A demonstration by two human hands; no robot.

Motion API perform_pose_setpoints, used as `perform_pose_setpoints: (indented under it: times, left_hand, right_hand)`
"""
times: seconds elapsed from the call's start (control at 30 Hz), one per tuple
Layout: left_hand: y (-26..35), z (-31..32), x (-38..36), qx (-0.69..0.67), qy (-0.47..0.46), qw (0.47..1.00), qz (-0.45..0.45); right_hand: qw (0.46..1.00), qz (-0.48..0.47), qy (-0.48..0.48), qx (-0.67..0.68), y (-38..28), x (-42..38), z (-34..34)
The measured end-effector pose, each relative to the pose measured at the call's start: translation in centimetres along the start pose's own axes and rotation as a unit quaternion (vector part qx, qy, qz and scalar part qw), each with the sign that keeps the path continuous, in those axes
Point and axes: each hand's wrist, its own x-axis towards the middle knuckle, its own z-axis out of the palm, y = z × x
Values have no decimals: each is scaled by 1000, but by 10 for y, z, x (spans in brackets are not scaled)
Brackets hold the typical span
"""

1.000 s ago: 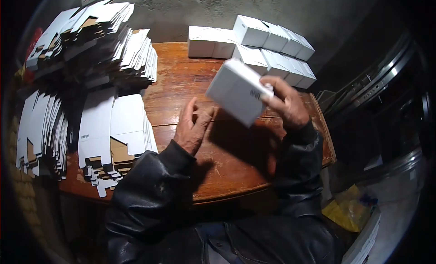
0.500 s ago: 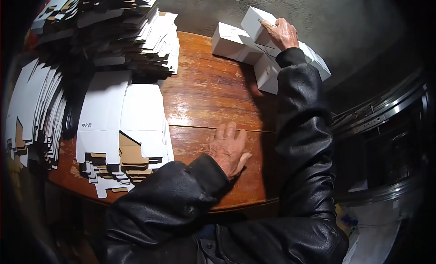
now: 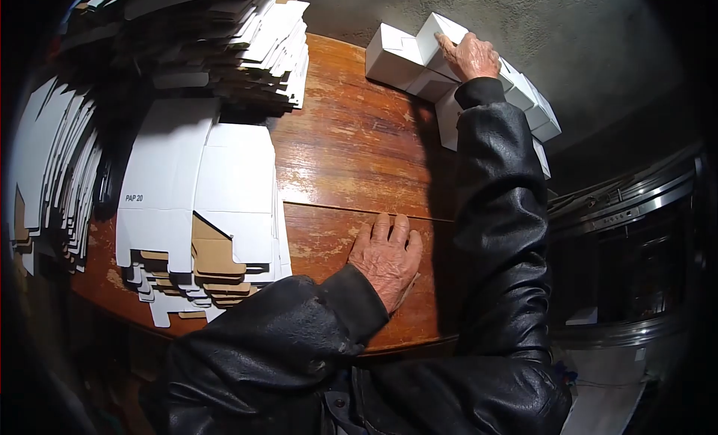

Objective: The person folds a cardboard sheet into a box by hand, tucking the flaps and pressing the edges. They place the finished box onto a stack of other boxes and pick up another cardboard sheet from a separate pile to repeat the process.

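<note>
My right hand [image 3: 473,58] reaches to the far side of the wooden table [image 3: 351,143], with its fingers bent over the upper part of a white carton box [image 3: 431,44]. Other folded white boxes [image 3: 394,59] stand close around it, and my forearm hides some of them. Palm down on the tabletop, my left hand [image 3: 385,259] holds nothing, its fingers stretched forward and slightly apart. To the left of that hand lies a stack of flat white cartons [image 3: 238,166], printed "PAP 20", with brown inner flaps showing.
A tall pile of flat cartons [image 3: 277,53] rises at the far left, and another stack [image 3: 56,151] leans at the left edge. Behind the boxes is a rough grey wall [image 3: 583,53]. A metal-trimmed dark appliance [image 3: 636,210] stands on the right.
The box under my right hand has come down from a raised, tilted position into line with the neighbouring boxes. My left hand has turned slightly on the table, and the view has shifted.
</note>
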Motion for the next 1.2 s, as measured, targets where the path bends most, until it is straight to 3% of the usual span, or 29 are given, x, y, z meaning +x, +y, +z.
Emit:
perform_pose_setpoints:
  times: [0.33, 0.6, 0.73, 0.8, 0.9, 0.93, 1.0, 1.07, 1.13, 1.2]
  left_hand:
    - [-1, -6, 1, -15, -30, 999, 5]
    - [-3, 2, -1, 17, -7, 1000, 18]
    - [-1, -4, 4, 13, -54, 998, 4]
    - [-2, 0, 6, 8, -60, 998, -10]
    - [0, 9, 1, 60, 25, 998, -5]
    - [0, 13, 0, 62, 29, 998, -10]
    - [1, 11, 0, 64, 39, 997, -11]
    - [-2, -8, 6, -11, -93, 996, -13]
    - [-6, -26, 14, -108, -268, 957, -4]
    - [-8, -1, 16, -87, -295, 951, -22]
  right_hand:
    - [988, -68, 98, -94, 9, -9, 13]
    - [990, -73, 91, -85, 10, -8, 15]
    - [987, -74, 88, -116, 12, -6, 15]
    - [986, -105, 110, -75, 19, -4, 16]
    - [964, -192, 186, 8, 2, -32, -14]
    - [957, -227, 170, 58, -3, -44, -21]
    - [918, -232, -35, 318, -23, -73, -23]
    - [794, -266, -253, 485, -54, -115, -43]
    - [715, -268, -343, 546, -87, -152, -39]
    - [739, -415, -285, 448, -117, -174, -44]
